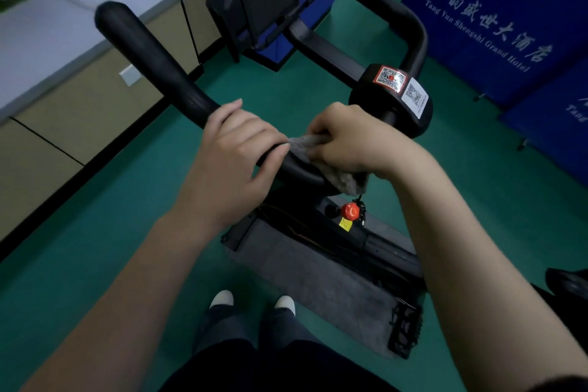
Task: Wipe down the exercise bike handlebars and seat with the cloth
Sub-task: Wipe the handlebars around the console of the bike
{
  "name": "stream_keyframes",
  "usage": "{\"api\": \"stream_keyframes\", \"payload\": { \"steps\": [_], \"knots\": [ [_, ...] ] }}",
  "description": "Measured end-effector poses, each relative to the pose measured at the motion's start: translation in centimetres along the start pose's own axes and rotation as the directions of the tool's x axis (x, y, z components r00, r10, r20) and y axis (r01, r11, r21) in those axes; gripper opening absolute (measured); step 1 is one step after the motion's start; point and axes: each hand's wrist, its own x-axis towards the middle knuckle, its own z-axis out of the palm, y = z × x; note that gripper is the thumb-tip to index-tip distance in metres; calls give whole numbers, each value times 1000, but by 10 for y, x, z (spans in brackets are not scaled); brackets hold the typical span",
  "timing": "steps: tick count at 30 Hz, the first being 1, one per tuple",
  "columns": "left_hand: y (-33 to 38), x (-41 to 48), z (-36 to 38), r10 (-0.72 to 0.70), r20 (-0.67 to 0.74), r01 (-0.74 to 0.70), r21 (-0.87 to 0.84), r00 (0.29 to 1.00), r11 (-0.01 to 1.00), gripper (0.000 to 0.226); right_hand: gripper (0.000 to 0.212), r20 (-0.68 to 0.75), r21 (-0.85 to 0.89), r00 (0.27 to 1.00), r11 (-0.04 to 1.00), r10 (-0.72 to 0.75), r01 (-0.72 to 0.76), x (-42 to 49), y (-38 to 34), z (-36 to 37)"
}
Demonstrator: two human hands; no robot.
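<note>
Both hands are on the handlebars [152, 64]: the right hand [353, 140] clamps the grey cloth [321, 159] round the bar's near curve, and the left hand [235, 153] grips bare bar just beside it. Handlebar wiping seems to be the step in hand; next the cloth likely needs sliding up the left horn, with the seat left for later. Two QR-code stickers [390, 77] mark the centre housing [375, 105]; a blue banner [490, 25] reads "Tang Yun Shengshi Grand Hotel".

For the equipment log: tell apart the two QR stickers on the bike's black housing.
The red QR sticker has a red-orange border and centre mark; the white QR sticker is plain white and black. The red one sits mid-housing, the white one nearer the housing right edge. Both carry QR codes, side by side.
</note>
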Motion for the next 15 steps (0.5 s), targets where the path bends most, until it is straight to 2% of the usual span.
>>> {"api": "stream_keyframes", "payload": {
  "steps": [3, 6, 9, 11, 13, 15],
  "knots": [
    [-1, -1, -2, -14, 20, 14, -13, 1000, 1000, 25, 7, 3, 80, 1000, 996, 28, -28, 3, -2, 3],
    [-1, 0, -1, -17, 39, 18, -15, 999, 1000, 25, 11, -55, -6, 998, 1000, 5, -5, -3, 9, 4],
    [-2, 2, -2, -17, 46, 18, -20, 999, 1000, 25, 11, -322, 53, 946, 997, -43, 64, -17, 27, 14],
    [-3, 1, -2, -15, 51, 16, -23, 999, 1000, 25, 12, -584, 173, 812, 977, 2, 122, -31, 37, 33],
    [-4, 1, -1, -10, 56, 11, -29, 998, 1000, 25, 14, -798, 276, 585, 951, 144, 142, -40, 46, 59],
    [-5, 1, 0, -4, 57, 5, -33, 998, 999, 25, 17, -886, 395, 325, 905, 330, 160, -43, 53, 84]
  ]
}}
